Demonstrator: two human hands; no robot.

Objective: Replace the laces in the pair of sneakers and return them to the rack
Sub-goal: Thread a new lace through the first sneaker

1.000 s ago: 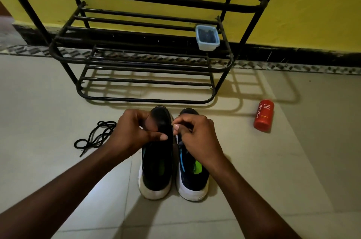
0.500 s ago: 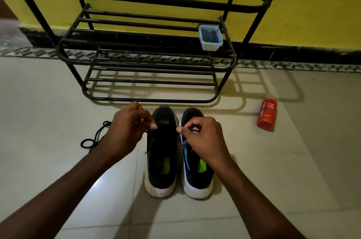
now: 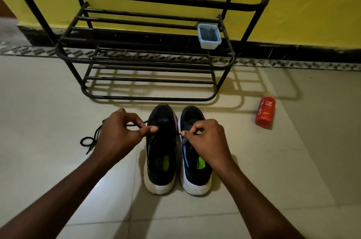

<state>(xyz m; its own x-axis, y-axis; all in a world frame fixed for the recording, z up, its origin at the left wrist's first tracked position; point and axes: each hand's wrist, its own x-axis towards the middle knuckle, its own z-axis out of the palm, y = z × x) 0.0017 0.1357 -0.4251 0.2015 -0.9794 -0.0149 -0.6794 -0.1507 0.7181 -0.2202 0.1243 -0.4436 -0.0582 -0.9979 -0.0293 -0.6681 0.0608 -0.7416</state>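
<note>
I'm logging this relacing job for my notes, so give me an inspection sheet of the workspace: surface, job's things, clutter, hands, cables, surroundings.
Surface: pale tiled floor.
Job's things: left sneaker and right sneaker stand side by side on the floor before the black rack; a black lace runs from the left sneaker's front; a loose lace lies on the floor by the left hand.
Clutter: red bottle on the floor right of the sneakers; small plastic container on a rack shelf.
Hands: left hand pinches the black lace; right hand pinches a lace end.
Cables: nothing seen.
Surroundings: yellow wall with dark skirting.
</note>
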